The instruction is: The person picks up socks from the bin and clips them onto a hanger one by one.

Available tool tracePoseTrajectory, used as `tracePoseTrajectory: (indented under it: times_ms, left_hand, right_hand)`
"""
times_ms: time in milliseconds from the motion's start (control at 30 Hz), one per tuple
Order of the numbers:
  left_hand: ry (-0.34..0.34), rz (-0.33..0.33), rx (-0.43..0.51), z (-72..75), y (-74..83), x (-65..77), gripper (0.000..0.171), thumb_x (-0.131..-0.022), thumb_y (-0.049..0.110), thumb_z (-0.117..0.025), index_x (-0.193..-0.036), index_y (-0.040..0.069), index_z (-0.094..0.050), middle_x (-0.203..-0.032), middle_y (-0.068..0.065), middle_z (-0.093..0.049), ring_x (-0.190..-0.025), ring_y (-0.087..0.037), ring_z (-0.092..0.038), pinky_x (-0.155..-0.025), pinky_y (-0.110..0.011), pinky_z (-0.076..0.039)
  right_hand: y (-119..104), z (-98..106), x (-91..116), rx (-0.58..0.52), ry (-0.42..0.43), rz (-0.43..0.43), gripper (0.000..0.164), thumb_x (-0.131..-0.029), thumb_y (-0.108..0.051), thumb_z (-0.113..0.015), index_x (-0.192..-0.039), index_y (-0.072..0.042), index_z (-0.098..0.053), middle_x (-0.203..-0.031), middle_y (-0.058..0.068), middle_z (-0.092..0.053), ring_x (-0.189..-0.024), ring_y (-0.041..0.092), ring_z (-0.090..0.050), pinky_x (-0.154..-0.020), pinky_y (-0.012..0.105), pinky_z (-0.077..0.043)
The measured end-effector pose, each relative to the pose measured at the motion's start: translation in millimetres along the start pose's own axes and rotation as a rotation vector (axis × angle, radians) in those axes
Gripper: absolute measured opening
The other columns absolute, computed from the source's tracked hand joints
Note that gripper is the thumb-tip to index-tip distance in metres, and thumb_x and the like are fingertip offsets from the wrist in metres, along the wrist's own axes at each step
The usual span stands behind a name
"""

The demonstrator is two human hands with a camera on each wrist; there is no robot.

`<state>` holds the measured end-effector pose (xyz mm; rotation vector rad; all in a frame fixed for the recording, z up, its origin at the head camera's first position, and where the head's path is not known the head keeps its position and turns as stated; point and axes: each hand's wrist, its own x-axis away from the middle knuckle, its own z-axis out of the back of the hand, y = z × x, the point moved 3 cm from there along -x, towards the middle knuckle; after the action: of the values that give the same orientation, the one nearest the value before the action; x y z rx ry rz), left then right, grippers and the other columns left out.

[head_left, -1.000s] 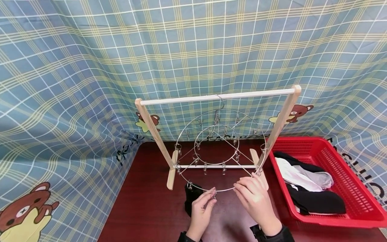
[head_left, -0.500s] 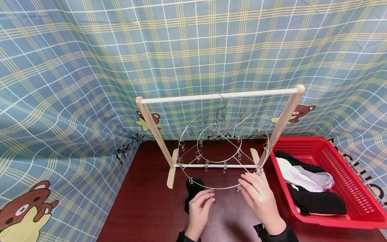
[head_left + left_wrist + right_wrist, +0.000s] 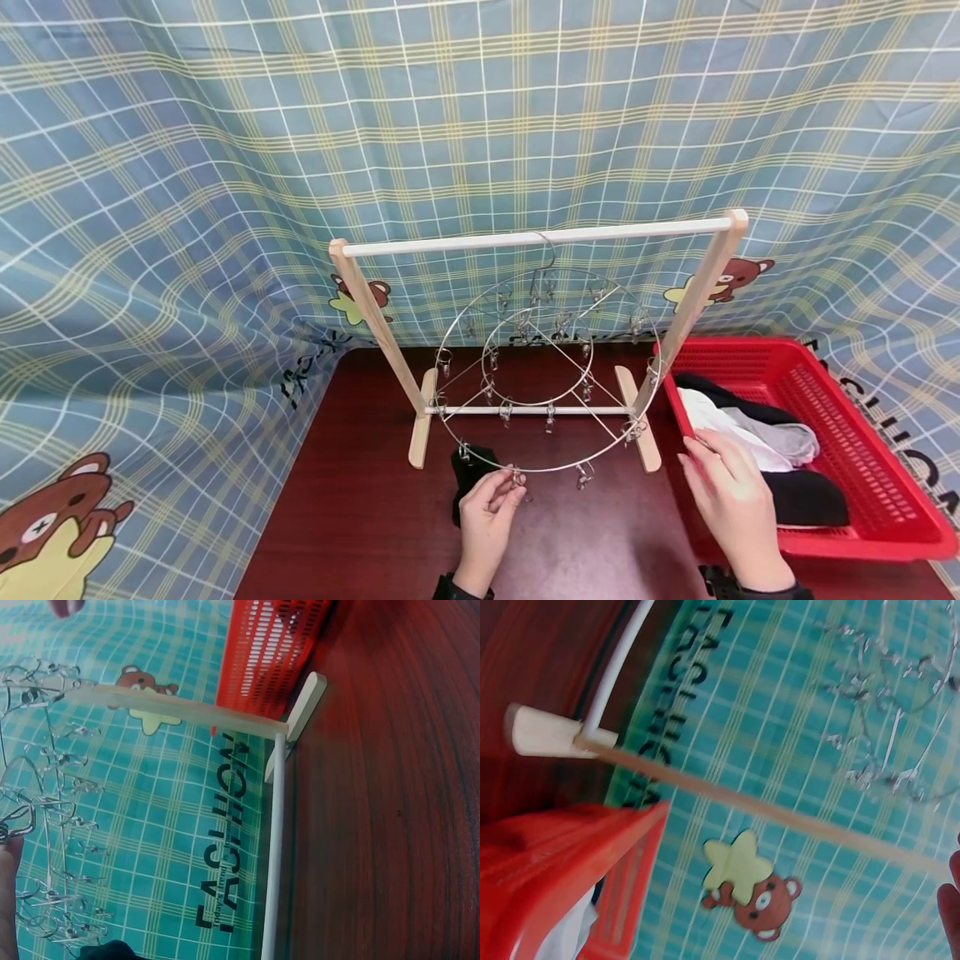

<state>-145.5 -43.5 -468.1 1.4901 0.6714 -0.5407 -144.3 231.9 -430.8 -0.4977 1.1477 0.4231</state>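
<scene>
A round wire clip hanger (image 3: 558, 470) hangs from the wooden rack, with metal clips around its outer and inner rings. My left hand (image 3: 483, 525) pinches one clip (image 3: 517, 477) at the front of the outer ring; the same clip (image 3: 19, 825) shows at the fingertips in the left wrist view. Just left of it, a black sock-like cloth (image 3: 465, 477) hangs below another clip (image 3: 463, 452). My right hand (image 3: 735, 504), fingers loosely extended and holding nothing, is over the left side of the red basket (image 3: 885, 546), overlapping the clothing inside.
Inside the basket lie a white cloth (image 3: 720, 417), a grey one (image 3: 795, 443) and a black one (image 3: 806, 498). The rack's white top bar (image 3: 450, 243) and wooden right post (image 3: 693, 300) stand between hanger and basket. A plaid curtain (image 3: 480, 125) surrounds the table.
My right hand has left the front of the hanger's outer ring and moved right to the basket. My left hand stays at the front clip.
</scene>
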Motion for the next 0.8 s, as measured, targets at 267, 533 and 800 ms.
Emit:
tracePoseTrajectory:
  times_ms: [267,533,800]
  left_hand:
    - [-0.011,0.018,0.006,0.6,-2.1,0.8,0.021,-0.069,-0.022,-0.06,-0.089,-0.021,-0.054,-0.081,-0.03,-0.057,-0.073,-0.038,-0.06,-0.063,-0.027,-0.052]
    - [-0.011,0.027,-0.03,0.4,-0.7,-1.4,0.021,-0.069,-0.019,-0.062,-0.088,-0.018,-0.055,-0.079,-0.026,-0.059,-0.069,-0.038,-0.06,-0.058,-0.026,-0.052]
    - [-0.002,0.026,-0.039,-0.4,0.6,1.2,0.02,-0.067,-0.021,-0.062,-0.086,-0.018,-0.054,-0.079,-0.027,-0.058,-0.068,-0.038,-0.06,-0.059,-0.025,-0.052]
  right_hand:
    - [19,11,-1,0.056,-0.034,-0.041,0.045,-0.09,-0.037,-0.048,-0.086,0.005,-0.064,-0.091,0.02,-0.06,-0.083,0.038,-0.052,-0.098,0.018,-0.029]
    - [69,13,-35,0.073,-0.055,-0.048,0.044,-0.088,-0.034,-0.051,-0.088,0.008,-0.063,-0.091,0.023,-0.059,-0.085,0.04,-0.05,-0.097,0.024,-0.031]
    - [139,-17,-46,0.169,-0.26,-0.141,0.023,-0.068,0.006,-0.066,-0.089,0.01,-0.06,-0.087,0.025,-0.058,-0.086,0.039,-0.048,-0.077,0.048,-0.038]
